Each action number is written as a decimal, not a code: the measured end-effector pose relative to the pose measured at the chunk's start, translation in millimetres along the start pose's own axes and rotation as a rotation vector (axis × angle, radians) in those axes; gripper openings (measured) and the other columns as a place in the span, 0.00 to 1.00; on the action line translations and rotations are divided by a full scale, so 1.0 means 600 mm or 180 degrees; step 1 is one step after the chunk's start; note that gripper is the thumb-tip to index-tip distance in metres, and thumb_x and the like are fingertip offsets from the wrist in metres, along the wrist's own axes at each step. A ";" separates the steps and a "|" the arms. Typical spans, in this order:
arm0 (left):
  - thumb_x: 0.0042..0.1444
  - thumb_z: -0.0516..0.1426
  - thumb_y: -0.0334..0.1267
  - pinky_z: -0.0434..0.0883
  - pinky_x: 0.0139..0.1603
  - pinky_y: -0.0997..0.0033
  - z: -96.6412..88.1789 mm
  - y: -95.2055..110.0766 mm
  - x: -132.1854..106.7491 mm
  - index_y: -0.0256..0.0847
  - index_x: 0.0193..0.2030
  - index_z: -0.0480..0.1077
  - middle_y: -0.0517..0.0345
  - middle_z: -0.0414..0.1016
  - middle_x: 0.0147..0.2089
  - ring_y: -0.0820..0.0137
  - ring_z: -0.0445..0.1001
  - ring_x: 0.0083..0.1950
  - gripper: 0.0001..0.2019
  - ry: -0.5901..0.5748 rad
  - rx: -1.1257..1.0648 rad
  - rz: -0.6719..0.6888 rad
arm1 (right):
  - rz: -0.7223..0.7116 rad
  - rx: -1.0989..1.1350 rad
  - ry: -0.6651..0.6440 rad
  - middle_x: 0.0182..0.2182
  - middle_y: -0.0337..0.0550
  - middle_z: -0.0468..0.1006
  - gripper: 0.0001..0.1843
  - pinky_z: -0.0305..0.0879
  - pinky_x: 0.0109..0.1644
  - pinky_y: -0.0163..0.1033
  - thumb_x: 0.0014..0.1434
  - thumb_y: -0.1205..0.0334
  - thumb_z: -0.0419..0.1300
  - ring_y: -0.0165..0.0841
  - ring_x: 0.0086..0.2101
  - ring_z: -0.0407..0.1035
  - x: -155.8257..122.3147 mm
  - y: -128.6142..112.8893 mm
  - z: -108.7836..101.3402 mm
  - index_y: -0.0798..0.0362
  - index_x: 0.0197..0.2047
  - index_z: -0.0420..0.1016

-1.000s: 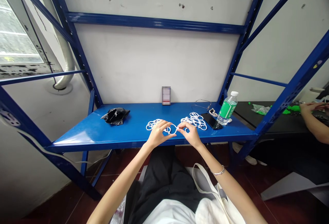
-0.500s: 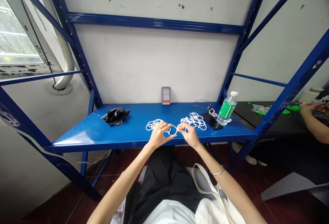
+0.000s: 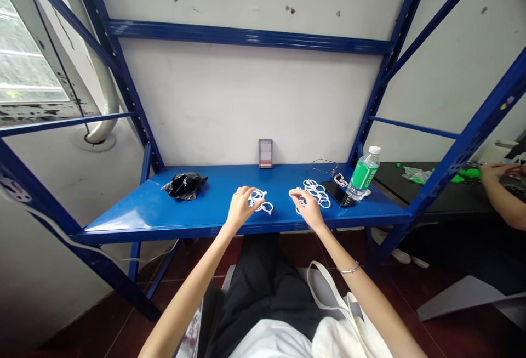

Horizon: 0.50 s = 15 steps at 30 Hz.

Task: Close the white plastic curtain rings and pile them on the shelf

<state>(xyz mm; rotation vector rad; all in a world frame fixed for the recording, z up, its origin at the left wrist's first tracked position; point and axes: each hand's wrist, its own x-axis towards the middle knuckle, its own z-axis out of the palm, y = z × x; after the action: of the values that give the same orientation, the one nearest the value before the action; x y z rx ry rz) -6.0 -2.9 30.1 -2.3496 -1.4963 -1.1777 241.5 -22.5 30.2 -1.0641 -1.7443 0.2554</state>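
Note:
My left hand point(image 3: 240, 208) is over the left end of a small pile of white plastic rings point(image 3: 258, 199), fingers apart and thumb stretched out. The hand hides part of that pile. A white ring point(image 3: 267, 208) lies at the pile's near side, close to my thumb. At the left edge of a second pile of white rings point(image 3: 318, 192), my right hand point(image 3: 307, 209) pinches a white ring point(image 3: 292, 191) between thumb and finger. That hand covers some of the rings behind it.
On the blue table point(image 3: 213, 215) sit a crumpled black bag point(image 3: 184, 186), a small box point(image 3: 265, 153), glasses point(image 3: 326, 167), a phone point(image 3: 338, 193) and a water bottle point(image 3: 364, 173). Blue posts frame both sides. Another person's arm point(image 3: 503, 193) is at the dark table on the right.
My hands have drawn apart, left hand leftward and right hand slightly rightward. The ring held between them has left my left hand; a ring now lies near the left pile.

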 end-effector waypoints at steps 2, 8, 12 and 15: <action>0.57 0.56 0.52 0.69 0.45 0.62 0.001 -0.034 0.001 0.41 0.49 0.71 0.48 0.73 0.47 0.57 0.69 0.50 0.19 -0.0033 0.0164 -0.0363 | 0.0087 -0.0313 0.0053 0.40 0.47 0.78 0.11 0.68 0.48 0.48 0.61 0.59 0.52 0.41 0.44 0.71 0.007 0.021 -0.015 0.51 0.39 0.75; 0.58 0.53 0.54 0.68 0.48 0.58 0.004 -0.099 -0.008 0.39 0.50 0.71 0.44 0.71 0.49 0.53 0.67 0.53 0.22 -0.0368 0.0719 -0.1175 | 0.0422 -0.1260 -0.0557 0.39 0.46 0.78 0.09 0.64 0.50 0.51 0.58 0.61 0.54 0.44 0.46 0.68 0.014 0.049 -0.059 0.51 0.32 0.74; 0.59 0.52 0.56 0.66 0.49 0.58 0.008 -0.106 -0.012 0.39 0.51 0.70 0.43 0.69 0.51 0.53 0.66 0.55 0.24 -0.0714 0.0790 -0.1425 | 0.0492 -0.1646 -0.1061 0.41 0.45 0.76 0.07 0.61 0.52 0.49 0.56 0.64 0.55 0.43 0.49 0.66 0.012 0.044 -0.072 0.50 0.33 0.75; 0.59 0.51 0.56 0.66 0.50 0.59 0.012 -0.106 -0.012 0.39 0.51 0.70 0.42 0.69 0.52 0.53 0.65 0.55 0.24 -0.0841 0.0754 -0.1451 | 0.0499 -0.1851 -0.1346 0.44 0.45 0.75 0.08 0.59 0.53 0.51 0.55 0.67 0.56 0.44 0.51 0.64 0.010 0.039 -0.075 0.49 0.35 0.75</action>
<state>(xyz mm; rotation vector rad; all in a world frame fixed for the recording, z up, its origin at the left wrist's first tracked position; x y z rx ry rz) -55.4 27.7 2.0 -2.1311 -2.2085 -0.7157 291.5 -17.9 39.6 -1.6616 -2.1849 0.0669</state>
